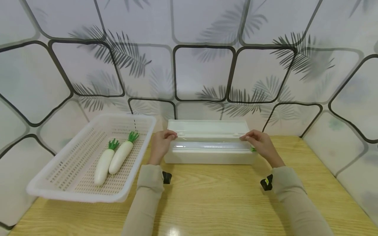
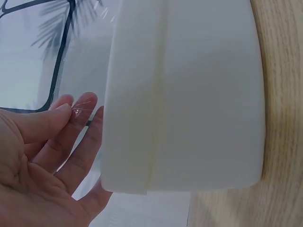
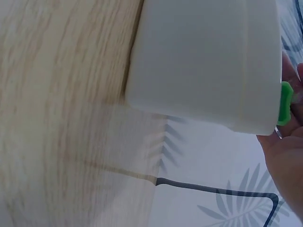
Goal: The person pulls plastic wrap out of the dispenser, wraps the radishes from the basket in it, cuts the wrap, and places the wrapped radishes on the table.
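Observation:
A white cling film dispenser [image 1: 209, 159] stands lengthwise on the table, its lid [image 1: 208, 125] raised at the back. The shiny film roll [image 1: 210, 146] shows along its open top. My left hand [image 1: 160, 144] is at the box's left end, thumb and fingers pinching the edge of the clear film [image 2: 78, 112], with the other fingers spread loosely. At the opposite end, my right hand [image 1: 262, 144] pinches the film's right side between thumb and fingers, beside a green slider [image 3: 285, 104]. Its fingertips are largely hidden behind the box in the right wrist view.
To the left, a white perforated plastic basket [image 1: 41, 190] holds two white radishes [image 1: 103, 167] with green tops. The wood-grain table [image 1: 212, 203] runs back to a wall covering [image 1: 203, 72] patterned with leaves and dark outlines.

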The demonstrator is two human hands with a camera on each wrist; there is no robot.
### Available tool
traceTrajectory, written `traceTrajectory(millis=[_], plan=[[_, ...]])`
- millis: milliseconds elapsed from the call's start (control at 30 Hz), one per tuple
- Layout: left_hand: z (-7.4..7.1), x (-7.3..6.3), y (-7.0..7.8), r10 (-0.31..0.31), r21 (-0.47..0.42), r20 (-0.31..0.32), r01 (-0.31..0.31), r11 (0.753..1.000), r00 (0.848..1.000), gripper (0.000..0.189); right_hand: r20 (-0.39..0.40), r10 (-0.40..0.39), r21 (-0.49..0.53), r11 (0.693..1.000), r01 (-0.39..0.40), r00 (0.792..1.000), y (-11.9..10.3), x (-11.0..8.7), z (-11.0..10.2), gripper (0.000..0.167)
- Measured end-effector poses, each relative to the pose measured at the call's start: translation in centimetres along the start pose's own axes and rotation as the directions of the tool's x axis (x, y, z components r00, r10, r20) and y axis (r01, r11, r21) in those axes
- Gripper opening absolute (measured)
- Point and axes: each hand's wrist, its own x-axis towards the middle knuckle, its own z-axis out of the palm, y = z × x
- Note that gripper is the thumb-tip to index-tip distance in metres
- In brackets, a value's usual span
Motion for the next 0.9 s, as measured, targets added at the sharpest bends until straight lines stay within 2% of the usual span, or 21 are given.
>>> traceTrajectory(millis=[167,300,467,733,900], plan=[[0.1,0.1,0.4,-0.043,-0.068,-0.007,0.043,0.997,0.999,0.015,0.011,0.040,0.085,0.996,-0.041,0.999,-0.2,0.0,-0.4,0.021],[0.0,0.2,0.7,-0.049,-0.114,-0.018,0.046,0.992,0.999,0.016,0.003,0.020,0.126,0.992,-0.020,1.000,-0.4,0.2,-0.5,0.021],[-0.3,0.3,1.1,-0.045,-0.113,-0.030,0.041,0.993,0.999,0.017,-0.012,-0.014,0.121,0.993,0.015,1.000,-0.8,0.4,-0.7,0.020],[-0.9,0.2,2.1,0.025,-0.054,-0.056,-0.028,0.998,0.998,0.017,-0.044,-0.045,0.061,0.997,0.048,0.998,-1.5,0.5,-1.2,0.020],[-1.1,0.3,2.8,0.083,-0.010,-0.100,-0.085,0.996,0.992,0.012,-0.054,-0.070,0.067,0.995,0.074,0.996,-2.1,0.7,-1.6,0.020]])
